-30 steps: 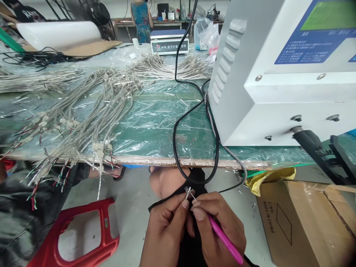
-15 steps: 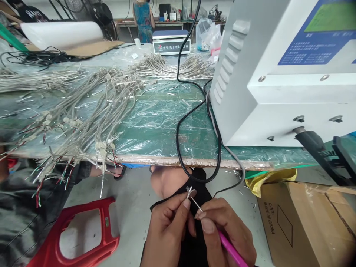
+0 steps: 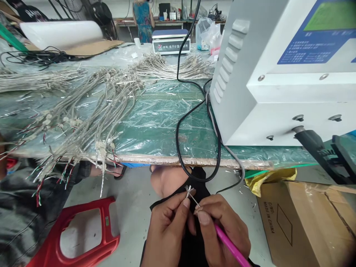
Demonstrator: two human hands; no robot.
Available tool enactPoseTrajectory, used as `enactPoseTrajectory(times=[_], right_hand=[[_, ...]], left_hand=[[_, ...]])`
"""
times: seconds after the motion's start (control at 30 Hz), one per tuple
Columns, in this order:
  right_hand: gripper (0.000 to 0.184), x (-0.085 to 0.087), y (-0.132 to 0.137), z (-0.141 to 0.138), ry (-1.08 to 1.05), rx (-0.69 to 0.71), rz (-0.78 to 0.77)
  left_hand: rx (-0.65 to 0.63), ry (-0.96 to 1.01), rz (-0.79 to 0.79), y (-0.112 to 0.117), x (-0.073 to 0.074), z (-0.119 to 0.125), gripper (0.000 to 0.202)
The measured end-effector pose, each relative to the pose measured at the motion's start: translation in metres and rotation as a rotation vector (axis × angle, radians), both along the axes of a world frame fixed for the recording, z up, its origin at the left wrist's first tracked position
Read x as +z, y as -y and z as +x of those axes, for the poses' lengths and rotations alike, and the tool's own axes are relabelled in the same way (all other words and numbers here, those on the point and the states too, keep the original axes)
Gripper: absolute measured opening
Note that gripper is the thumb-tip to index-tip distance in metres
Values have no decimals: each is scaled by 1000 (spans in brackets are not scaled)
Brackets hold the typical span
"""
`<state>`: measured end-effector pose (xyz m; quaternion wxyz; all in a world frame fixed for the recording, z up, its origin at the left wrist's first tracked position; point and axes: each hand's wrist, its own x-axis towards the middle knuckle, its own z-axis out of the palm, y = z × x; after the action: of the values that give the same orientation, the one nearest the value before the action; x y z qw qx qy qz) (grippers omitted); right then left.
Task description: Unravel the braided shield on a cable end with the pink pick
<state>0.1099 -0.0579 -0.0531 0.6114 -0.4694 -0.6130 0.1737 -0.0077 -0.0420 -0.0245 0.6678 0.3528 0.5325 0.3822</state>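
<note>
My left hand (image 3: 169,226) pinches a cable end (image 3: 189,191) between thumb and forefinger, with frayed silvery strands fanning out above the fingertips. The rest of that cable is hidden in the hand. Closed around a pink-handled pick (image 3: 230,244), my right hand (image 3: 222,226) sits just beside the left one. The pick's thin metal shaft points up and left, and its tip meets the strands. Both hands are over my lap, below the table edge.
Bundles of grey cables (image 3: 111,92) lie across the green table (image 3: 155,129). A white machine (image 3: 278,111) stands right, a black cord (image 3: 178,148) looping beside it. A scale (image 3: 171,42) sits behind. Below are a red stool (image 3: 108,222) and a cardboard box (image 3: 292,222). Another person's leg (image 3: 16,215) shows left.
My right hand has moved slightly left and up with the pick, closer to the left hand, so less shaft shows. The left hand has barely moved.
</note>
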Motion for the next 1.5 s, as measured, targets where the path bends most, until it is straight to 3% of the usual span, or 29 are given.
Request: enactPoseTrajectory(times=[0.23, 0.5, 0.7, 1.07, 1.27, 1.5], right_hand=[[15, 5, -1, -1, -11, 12, -37], [15, -7, -1, 3, -88, -42, -102], [14, -3, 5, 3, -32, 22, 11], [15, 1, 2, 0, 38, 31, 17], [16, -3, 4, -2, 49, -12, 14], [16, -2, 3, -4, 58, -17, -13]], left_hand=[[-45, 17, -73, -4, 0, -4, 33], [-76, -31, -17, -4, 0, -3, 34], [-32, -22, -19, -3, -2, 0, 34], [-13, -81, 90, 1, 0, 5, 29], [29, -118, 132, 6, -2, 7, 22], [196, -233, 226, 10, 1, 18, 16]])
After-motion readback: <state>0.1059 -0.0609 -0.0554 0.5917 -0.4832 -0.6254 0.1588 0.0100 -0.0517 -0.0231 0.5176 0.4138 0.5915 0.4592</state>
